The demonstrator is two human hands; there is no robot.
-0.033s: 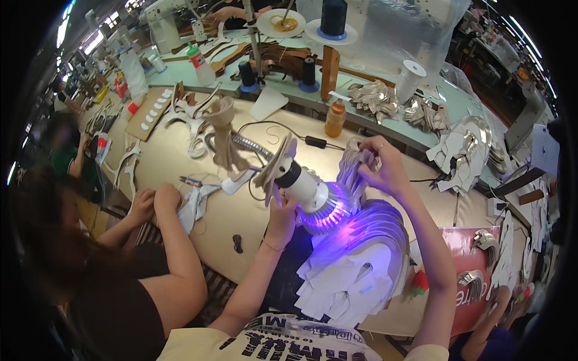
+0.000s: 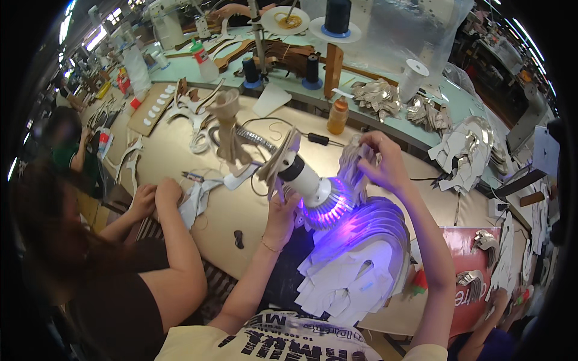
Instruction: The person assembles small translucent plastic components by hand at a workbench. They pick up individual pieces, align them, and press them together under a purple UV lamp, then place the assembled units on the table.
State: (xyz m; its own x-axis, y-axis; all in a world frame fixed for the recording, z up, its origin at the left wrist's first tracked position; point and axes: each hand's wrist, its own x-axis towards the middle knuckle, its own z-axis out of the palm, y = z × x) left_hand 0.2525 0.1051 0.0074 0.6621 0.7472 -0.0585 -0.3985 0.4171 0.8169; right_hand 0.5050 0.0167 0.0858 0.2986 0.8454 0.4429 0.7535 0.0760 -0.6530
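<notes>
A lamp (image 2: pixel 309 184) with a ribbed white head and purple light hangs between my hands. My left hand (image 2: pixel 280 218) is beside the lamp, its fingers curled and partly hidden behind it; what they hold does not show. With thumb and fingers, my right hand (image 2: pixel 384 163) pinches a bunch of thin grey-beige leather pieces (image 2: pixel 350 161) just beyond the lamp. Below the light, a fanned stack of curved white-backed pieces (image 2: pixel 355 259) lies close to my body, its far layers tinted purple.
At left, another person's hands (image 2: pixel 158 195) rest by a white cloth (image 2: pixel 195 201). An amber bottle (image 2: pixel 338 116), thread cones (image 2: pixel 312 73) and metallic cut pieces (image 2: pixel 466 150) stand or lie further back. A red sheet (image 2: pixel 466 265) bears curved pieces at right.
</notes>
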